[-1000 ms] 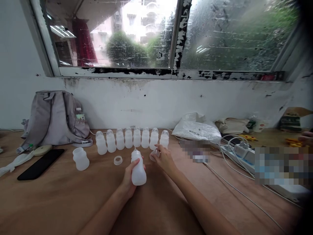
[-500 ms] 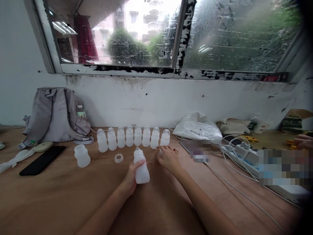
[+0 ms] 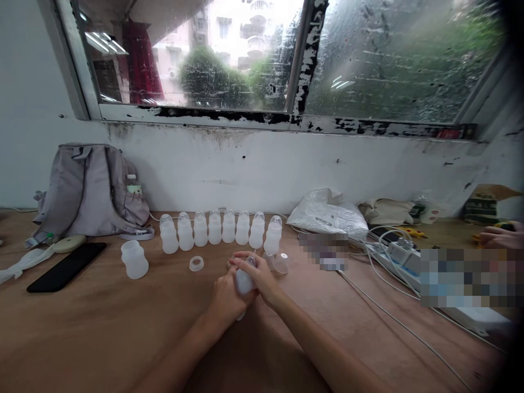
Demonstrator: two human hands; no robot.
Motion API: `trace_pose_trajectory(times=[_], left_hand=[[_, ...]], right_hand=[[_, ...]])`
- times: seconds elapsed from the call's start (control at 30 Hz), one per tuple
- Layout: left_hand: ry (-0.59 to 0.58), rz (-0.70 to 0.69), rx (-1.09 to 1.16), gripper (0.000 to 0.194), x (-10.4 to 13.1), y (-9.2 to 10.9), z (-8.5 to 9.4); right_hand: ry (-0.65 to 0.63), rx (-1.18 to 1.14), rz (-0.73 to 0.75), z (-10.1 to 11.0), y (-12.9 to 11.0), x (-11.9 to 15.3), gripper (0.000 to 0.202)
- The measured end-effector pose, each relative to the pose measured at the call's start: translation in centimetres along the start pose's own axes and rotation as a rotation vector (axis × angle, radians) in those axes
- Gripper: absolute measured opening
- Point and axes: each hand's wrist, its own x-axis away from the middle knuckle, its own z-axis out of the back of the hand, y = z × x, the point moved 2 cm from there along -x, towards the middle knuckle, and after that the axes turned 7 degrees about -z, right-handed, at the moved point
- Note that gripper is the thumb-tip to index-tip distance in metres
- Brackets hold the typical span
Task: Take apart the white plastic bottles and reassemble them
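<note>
My left hand (image 3: 230, 296) is wrapped round a frosted white baby bottle (image 3: 244, 284), tilted in front of me. Over its top end my right hand (image 3: 264, 277) is closed, fingers curled round the upper part. A rounded translucent tip shows between those fingers, but whether it is a separate piece I cannot tell. Beside the right hand lies a clear cap (image 3: 281, 264), with another clear piece partly hidden behind the hand. To the left are a white ring collar (image 3: 196, 263) and an open, topless bottle (image 3: 135, 260).
Several capped bottles (image 3: 215, 226) stand in a row at the back. Left are a grey backpack (image 3: 88, 191) and a black phone (image 3: 67, 267). Right are a plastic bag (image 3: 327, 213), a power strip (image 3: 475, 317) with cables, and another person's hand (image 3: 501, 238).
My right hand has come left from beside the end of the bottle row onto the top of the held bottle. The clear cap on the table is now uncovered. My left hand keeps its hold.
</note>
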Motion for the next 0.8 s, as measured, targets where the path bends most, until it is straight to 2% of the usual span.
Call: trace_pose_trajectory(times=[0.07,0.13,0.27,0.37,0.47,0.6,0.7,0.8], left_hand=[[0.054,0.027,-0.107,0.045,0.1,-0.2,0.0],[0.045,0.039,-0.193,0.039,0.1,-0.3,0.0],[-0.125,0.008,-0.205,0.019,-0.3,0.0,-0.1],[-0.204,0.012,-0.141,0.013,-0.5,0.4,0.1],[-0.281,0.128,0.129,0.015,-0.4,0.7,0.1],[-0.463,0.442,0.776,0.031,0.5,0.7,-0.6],[-0.471,0.452,1.022,0.034,0.5,0.6,-0.5],[-0.441,0.368,1.165,0.035,0.0,0.7,0.2]], right_hand=[[-0.007,-0.027,0.012,0.1,-0.1,0.0,0.028],[0.001,-0.084,0.016,0.0,-0.2,0.1,0.023],[0.019,-0.203,-0.042,-0.4,0.2,0.3,0.017],[0.024,-0.269,-0.079,-0.6,0.4,0.4,0.011],[-0.041,-0.319,-0.094,-0.6,0.0,0.6,0.012],[-0.303,-0.385,-0.175,-0.3,-1.0,1.0,0.030],[-0.411,-0.408,-0.173,0.1,-1.1,0.9,0.043],[-0.352,-0.438,-0.107,0.4,-0.3,0.1,0.034]])
